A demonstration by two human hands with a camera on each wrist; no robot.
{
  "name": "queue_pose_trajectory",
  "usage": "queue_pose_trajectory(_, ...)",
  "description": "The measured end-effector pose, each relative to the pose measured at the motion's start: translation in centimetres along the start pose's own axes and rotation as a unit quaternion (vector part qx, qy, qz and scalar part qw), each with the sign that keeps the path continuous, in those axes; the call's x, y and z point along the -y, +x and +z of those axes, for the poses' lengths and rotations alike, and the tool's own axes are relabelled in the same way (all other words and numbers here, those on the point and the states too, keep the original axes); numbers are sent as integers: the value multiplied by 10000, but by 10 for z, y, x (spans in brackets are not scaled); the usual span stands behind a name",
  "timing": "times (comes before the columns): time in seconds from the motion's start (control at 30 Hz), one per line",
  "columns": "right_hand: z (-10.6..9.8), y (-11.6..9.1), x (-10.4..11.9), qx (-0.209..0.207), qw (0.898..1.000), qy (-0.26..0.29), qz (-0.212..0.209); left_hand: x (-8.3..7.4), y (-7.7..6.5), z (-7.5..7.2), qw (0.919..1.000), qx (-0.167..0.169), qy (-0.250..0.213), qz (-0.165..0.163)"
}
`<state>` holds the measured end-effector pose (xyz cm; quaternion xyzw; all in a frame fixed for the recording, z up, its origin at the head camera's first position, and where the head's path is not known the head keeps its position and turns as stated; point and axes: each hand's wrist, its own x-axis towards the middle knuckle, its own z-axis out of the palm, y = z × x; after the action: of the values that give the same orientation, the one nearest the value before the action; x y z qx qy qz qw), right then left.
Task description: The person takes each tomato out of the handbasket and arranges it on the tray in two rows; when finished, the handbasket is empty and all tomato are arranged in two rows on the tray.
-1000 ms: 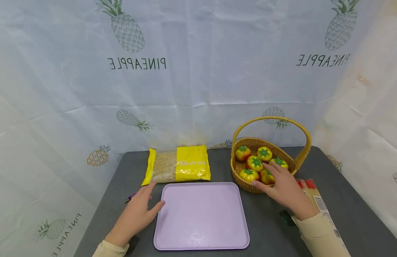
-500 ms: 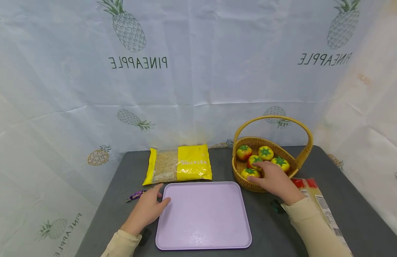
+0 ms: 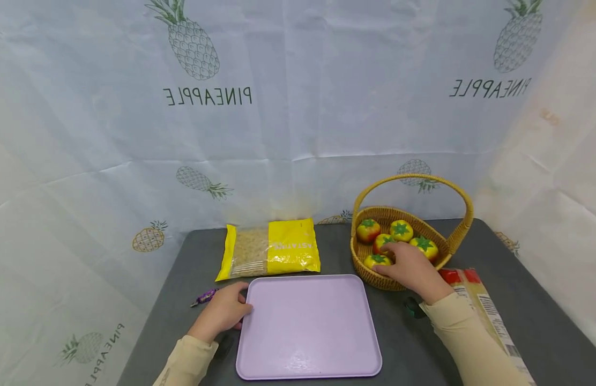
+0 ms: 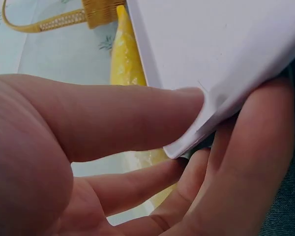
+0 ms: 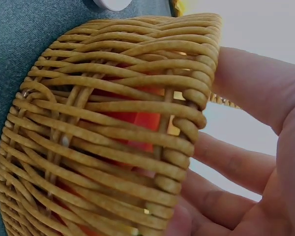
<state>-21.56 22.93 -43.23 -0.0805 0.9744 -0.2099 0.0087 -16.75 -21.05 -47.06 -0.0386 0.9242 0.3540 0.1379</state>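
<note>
In the head view, my left hand (image 3: 224,310) grips the left edge of a lilac tray (image 3: 310,327). Seen from the left wrist, the thumb lies on top of the tray's corner (image 4: 206,105), with the fingers bent underneath. My right hand (image 3: 416,271) reaches over the front rim of a wicker basket (image 3: 358,265), fingers curled down around a yellow-red persimmon that the hand mostly hides. Several other glossy persimmons (image 3: 424,248) with green leafy tops lie in the basket. In the right wrist view, the woven wall (image 5: 108,113) covers the fingertips, and red shows through its gaps.
A yellow bag (image 3: 292,246) of pale dry food lies behind the tray. A small purple wrapper (image 3: 205,297) is left of the left hand. Partly beneath the right forearm lies a long packet (image 3: 491,316) with red ends. The basket's tall handle (image 3: 414,176) arches above the fruit.
My left hand has moved right and taken hold of the tray's edge. The right hand has moved left and down into the basket, its fingers curling over the front persimmon.
</note>
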Motion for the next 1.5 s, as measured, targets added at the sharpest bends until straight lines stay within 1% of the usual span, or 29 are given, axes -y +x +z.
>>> queue_pose_trajectory(0.13,1,4,0,71,10000,-56,15,0,1,0,10000,-19,-26,-58)
queue_pose_trajectory(0.4,1,10,0,215,9994,-251,32,3,5,-1,9998,82,-159,-84)
queue_pose_trajectory(0.53,2,12,0,156,9995,-270,-53,5,5,-2,9997,87,-241,-22)
queue_pose_trajectory(0.63,1,9,-1,77,9998,-179,-66,5,5,-2,9996,127,-245,-31)
queue_pose_trajectory(0.83,-13,0,4,-211,9996,-97,-172,6,9,-2,9995,189,-225,-98)
queue_pose_trajectory(1.0,-23,-2,13,-533,9978,-84,-376,7,11,-2,9989,217,-419,-62)
queue_pose_trajectory(1.2,-24,-5,33,-763,9957,-57,-517,9,10,-4,9976,255,-649,8)
queue_pose_trajectory(1.37,-18,-6,57,-895,9937,160,-652,11,11,-5,9966,361,-738,-17)
queue_pose_trajectory(1.5,-4,-3,74,-1004,9911,295,-822,13,12,-5,9954,438,-849,-26)
